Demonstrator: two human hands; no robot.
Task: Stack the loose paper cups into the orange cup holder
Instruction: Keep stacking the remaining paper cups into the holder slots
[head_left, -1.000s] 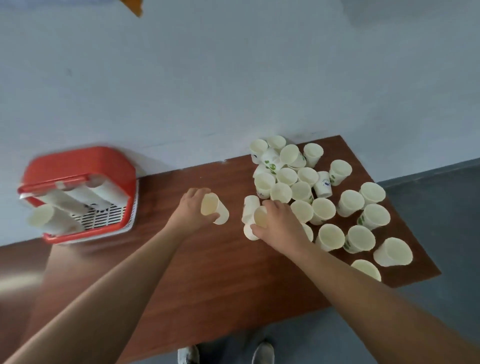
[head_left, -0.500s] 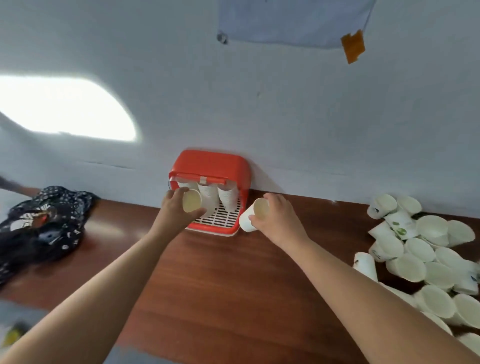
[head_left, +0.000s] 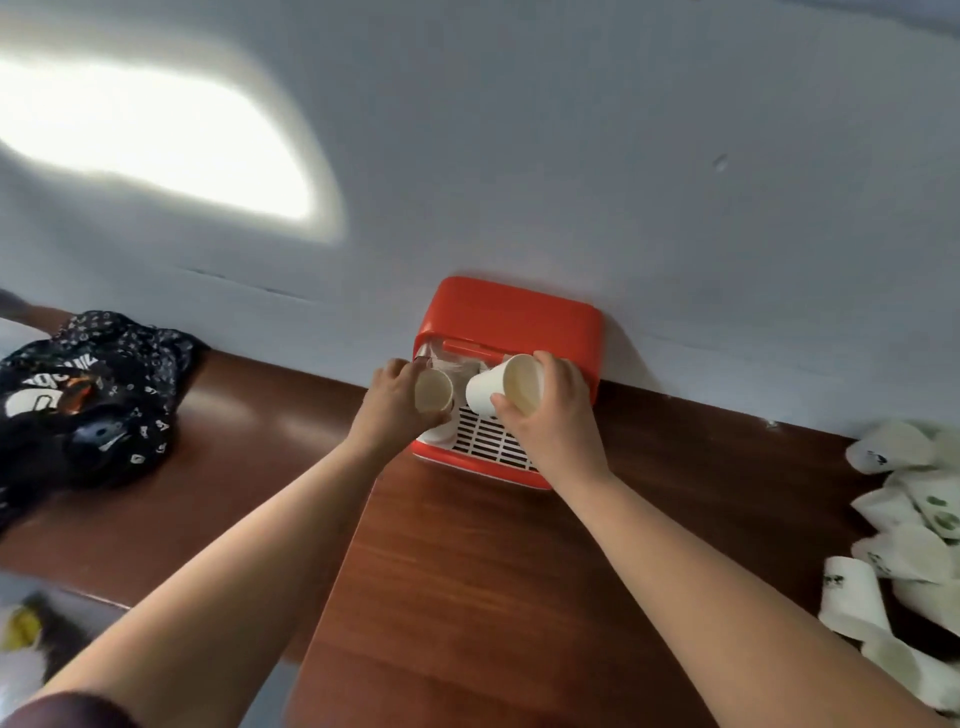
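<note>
A bag (head_left: 88, 395) lies at 9 o'clock on the table (head_left: 467, 597). The left hand (head_left: 400, 410) curls round a cup (head_left: 434, 391), mouth facing the camera, at the front of the holder (head_left: 511, 322), toward its 8 o'clock corner. The holder stands at 12 o'clock, against the wall. The right hand (head_left: 556, 415) grips a second cup (head_left: 501, 387), tilted, above the grille (head_left: 483, 436), at 3 o'clock of the first. Loose cups (head_left: 914, 540) pile at 3 o'clock.

A dark wood-grain worktop (head_left: 467, 571), set against a pale wall (head_left: 571, 156), carries an orange cup holder (head_left: 511, 317) at its back edge, loose paper cups (head_left: 904, 551) heaped at right (some printed green), and a black patterned bundle (head_left: 104, 395) at left.
</note>
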